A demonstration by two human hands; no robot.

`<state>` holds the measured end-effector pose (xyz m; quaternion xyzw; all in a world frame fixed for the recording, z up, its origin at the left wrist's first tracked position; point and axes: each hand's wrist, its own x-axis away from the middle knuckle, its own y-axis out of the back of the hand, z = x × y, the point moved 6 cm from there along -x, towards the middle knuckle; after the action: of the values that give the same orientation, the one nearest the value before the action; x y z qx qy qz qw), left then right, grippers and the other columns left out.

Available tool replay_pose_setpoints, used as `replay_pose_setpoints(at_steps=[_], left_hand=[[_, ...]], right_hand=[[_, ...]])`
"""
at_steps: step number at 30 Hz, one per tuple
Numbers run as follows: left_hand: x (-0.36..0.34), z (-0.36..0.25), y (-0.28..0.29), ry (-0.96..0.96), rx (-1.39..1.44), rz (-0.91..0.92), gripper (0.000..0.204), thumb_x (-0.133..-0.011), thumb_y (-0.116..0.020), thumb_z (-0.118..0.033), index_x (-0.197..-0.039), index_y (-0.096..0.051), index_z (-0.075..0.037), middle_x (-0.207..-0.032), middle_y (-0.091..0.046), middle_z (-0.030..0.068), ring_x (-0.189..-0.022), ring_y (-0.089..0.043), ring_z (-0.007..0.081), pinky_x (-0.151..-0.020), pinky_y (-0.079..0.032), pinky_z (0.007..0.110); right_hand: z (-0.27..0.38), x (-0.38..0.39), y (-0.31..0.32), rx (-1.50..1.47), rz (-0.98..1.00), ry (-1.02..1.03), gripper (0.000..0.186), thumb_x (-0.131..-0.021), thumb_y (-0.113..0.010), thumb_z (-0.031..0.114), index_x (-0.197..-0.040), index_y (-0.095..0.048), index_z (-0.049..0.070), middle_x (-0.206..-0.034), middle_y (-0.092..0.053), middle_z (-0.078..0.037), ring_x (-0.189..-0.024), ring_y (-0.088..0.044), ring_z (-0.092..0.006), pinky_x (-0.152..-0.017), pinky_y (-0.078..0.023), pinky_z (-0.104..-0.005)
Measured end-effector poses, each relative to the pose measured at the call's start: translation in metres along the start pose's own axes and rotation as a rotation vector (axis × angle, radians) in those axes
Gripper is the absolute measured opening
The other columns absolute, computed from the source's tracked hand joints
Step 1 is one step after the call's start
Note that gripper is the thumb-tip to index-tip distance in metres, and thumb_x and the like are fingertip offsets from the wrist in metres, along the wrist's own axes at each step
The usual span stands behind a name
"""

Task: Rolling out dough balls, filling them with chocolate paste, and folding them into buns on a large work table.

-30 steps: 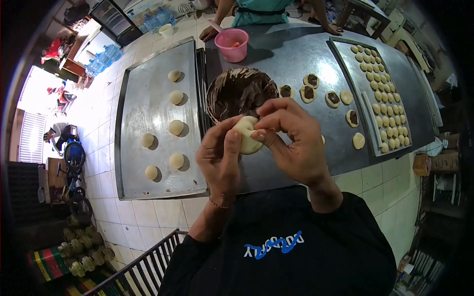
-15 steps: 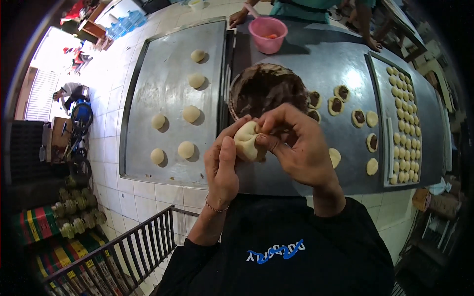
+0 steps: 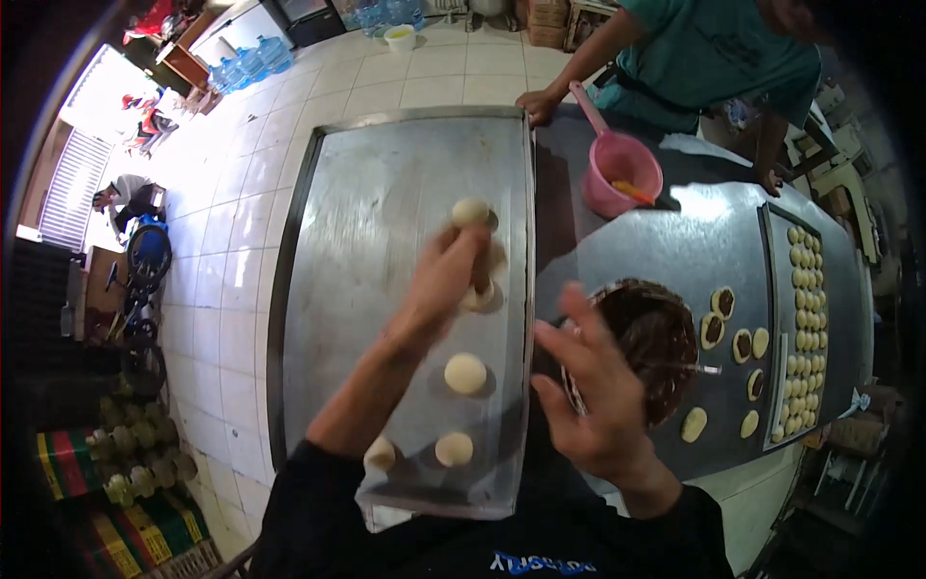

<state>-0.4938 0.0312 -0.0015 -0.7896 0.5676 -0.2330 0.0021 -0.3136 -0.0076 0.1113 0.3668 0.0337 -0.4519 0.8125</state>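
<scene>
My left hand (image 3: pixel 446 280), blurred by motion, is over the large metal tray (image 3: pixel 376 203). Its bent fingers close around a pale dough ball (image 3: pixel 496 257), which is partly hidden behind them. On the tray just beyond the fingertips sits another dough ball (image 3: pixel 470 212), and one more (image 3: pixel 465 372) lies nearer to me. My right hand (image 3: pixel 603 396) is raised, empty, with fingers spread, in front of a round bowl of dark brown filling (image 3: pixel 656 338). A utensil handle (image 3: pixel 709 369) sticks out over the bowl's right side.
Right of the bowl, several flat dough rounds (image 3: pixel 694 425) lie on the dark table, some topped with brown filling. Farther right is a tray (image 3: pixel 769 289) with rows of small dough balls. A pink dipper (image 3: pixel 627 169) stands at the back, near a person in green (image 3: pixel 714 58).
Both hands pinched one filled dough ball together before. Now they are apart: the left has carried it over the tray, and the right has let go and opened. The view has shifted leftward.
</scene>
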Motion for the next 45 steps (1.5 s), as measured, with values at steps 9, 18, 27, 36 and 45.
replay_pose_setpoints(at_steps=[9,18,27,36,45], left_hand=[[-0.209,0.008,0.068,-0.620,-1.144,-0.361,0.078,-0.078,-0.066,-0.018,-0.138,-0.025,0.011,-0.130,-0.045,0.0289,-0.124,-0.042,0.0387,-0.103,-0.034,0.041],[-0.231,0.005,0.059,-0.419,-0.550,-0.096,0.071,-0.081,-0.069,-0.020,-0.140,-0.032,-0.002,-0.126,-0.052,0.0238,-0.107,-0.059,0.0291,-0.091,-0.048,0.037],[-0.226,-0.003,0.011,-0.877,-0.900,-0.089,0.021,-0.080,-0.067,-0.016,-0.095,-0.067,-0.002,-0.094,-0.068,0.0150,-0.087,-0.066,0.0263,-0.079,-0.051,0.034],[-0.115,-0.048,-0.001,-0.948,-0.765,-0.273,0.065,-0.089,-0.065,-0.031,-0.140,-0.036,-0.001,-0.137,-0.043,0.0159,-0.120,-0.048,0.0281,-0.104,-0.036,0.036],[0.189,0.103,-0.217,0.144,-0.241,1.046,0.052,-0.088,-0.064,-0.020,-0.130,-0.046,0.006,-0.127,-0.054,0.0191,-0.115,-0.055,0.0262,-0.100,-0.041,0.040]], right_hand=[[-0.127,-0.173,-0.026,0.174,0.147,-0.059,0.025,-0.077,-0.065,0.003,-0.101,-0.063,0.000,-0.104,-0.062,-0.020,-0.096,-0.064,-0.0277,-0.079,-0.052,-0.0371],[-0.260,-0.201,-0.150,0.408,0.004,-0.274,0.057,-0.076,-0.071,0.016,-0.121,-0.043,-0.006,-0.111,-0.054,-0.032,-0.099,-0.056,-0.0478,-0.087,-0.048,-0.0490],[-0.104,-0.011,0.127,-0.184,-0.035,-0.453,0.036,-0.085,-0.066,0.012,-0.116,-0.056,-0.002,-0.105,-0.063,-0.014,-0.087,-0.064,-0.0180,-0.077,-0.053,-0.0273],[-0.380,0.300,0.192,0.447,-0.463,-1.181,0.035,-0.087,-0.062,0.017,-0.121,-0.058,0.008,-0.102,-0.060,-0.013,-0.093,-0.058,-0.0328,-0.083,-0.047,-0.0429],[-0.382,0.233,0.172,-0.020,-0.367,-0.688,0.029,-0.089,-0.048,-0.002,-0.117,-0.050,0.006,-0.105,-0.057,-0.013,-0.095,-0.059,-0.0278,-0.081,-0.050,-0.0395]])
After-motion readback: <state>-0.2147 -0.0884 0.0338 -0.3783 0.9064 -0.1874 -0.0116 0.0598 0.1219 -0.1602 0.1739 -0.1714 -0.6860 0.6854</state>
